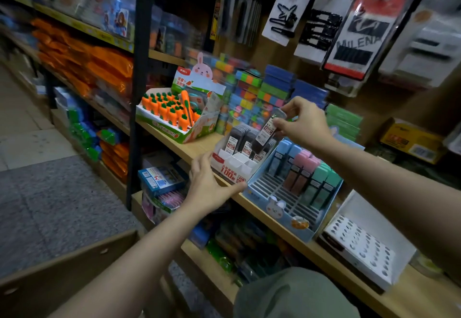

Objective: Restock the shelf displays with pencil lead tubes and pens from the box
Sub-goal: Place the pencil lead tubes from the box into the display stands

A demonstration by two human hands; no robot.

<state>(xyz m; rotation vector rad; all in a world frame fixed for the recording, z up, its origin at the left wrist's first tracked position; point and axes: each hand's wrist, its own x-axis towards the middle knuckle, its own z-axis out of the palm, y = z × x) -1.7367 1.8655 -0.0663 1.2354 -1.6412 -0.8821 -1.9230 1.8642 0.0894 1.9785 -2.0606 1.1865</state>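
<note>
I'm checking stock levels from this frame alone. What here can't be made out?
- Head view: the back rows of the white lead display are hidden by the front tubes and the lead tube the right hand pinches.
- The left hand covers the display's left front corner.
- Upper-left shelf goods are motion-blurred.
- Label print on the tubes is too small to read in full.

Dim shop aisle; wooden shelves (189,146), black upright (139,93), grey floor mat (50,205).

Dark lead tube (265,131) tilted above white display box (230,166).
</note>
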